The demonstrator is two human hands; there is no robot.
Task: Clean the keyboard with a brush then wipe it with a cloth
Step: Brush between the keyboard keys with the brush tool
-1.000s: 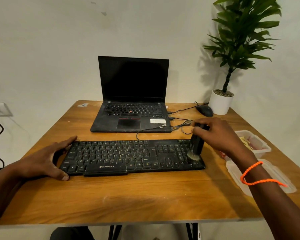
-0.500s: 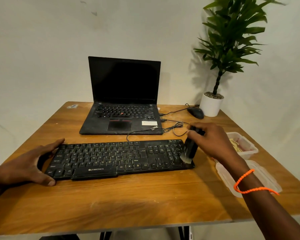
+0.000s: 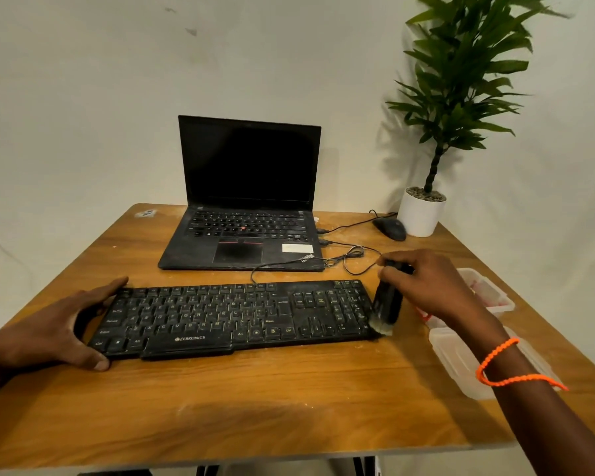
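A dusty black keyboard lies across the middle of the wooden table. My left hand holds its left end, thumb on the front edge and fingers along the back edge. My right hand grips a black brush by its top. The brush's pale bristles touch the keyboard's right front corner. No cloth is in view.
An open black laptop stands behind the keyboard, with cables looping to its right. A black mouse and a potted plant sit at the back right. Clear plastic containers lie under my right forearm.
The brush has slid down and right along the keypad to the keyboard's right front corner. My left hand stays on the left end. The camera view has shifted.
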